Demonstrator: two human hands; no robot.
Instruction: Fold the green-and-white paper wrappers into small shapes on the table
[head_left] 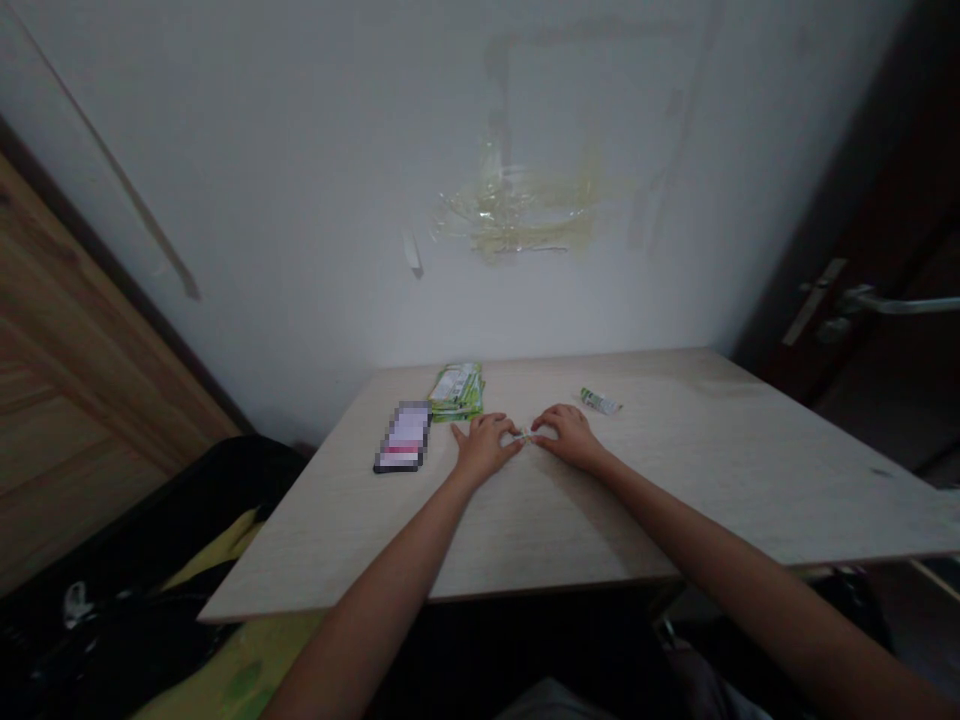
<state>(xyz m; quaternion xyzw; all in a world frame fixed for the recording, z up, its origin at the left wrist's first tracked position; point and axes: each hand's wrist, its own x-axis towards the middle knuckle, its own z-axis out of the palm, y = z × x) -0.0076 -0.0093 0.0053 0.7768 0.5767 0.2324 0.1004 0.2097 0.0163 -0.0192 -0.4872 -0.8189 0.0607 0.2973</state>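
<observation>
Small pale piece [526,434]: between the two hands, near the middle of the desk [750,460], well in from every edge; too small and blurred to identify.
Left hand [484,447]: thumb and forefinger appear to pinch the piece's left end, other fingers loosely bent.
Right hand [570,435]: thumb and forefinger appear to pinch its right end.
Good handling: probably a light, even pinch from both sides, with fingertips low over the desk so a slip drops little, and thumbs kept from hiding the piece.
Green packets [457,392]: piled towards the far left corner.
Phone [405,437]: just beside the pile, nearer the left edge.
Green-and-white tube [600,401]: beyond the right hand, towards the far edge; whether tube or rolled packet, I cannot tell.
</observation>
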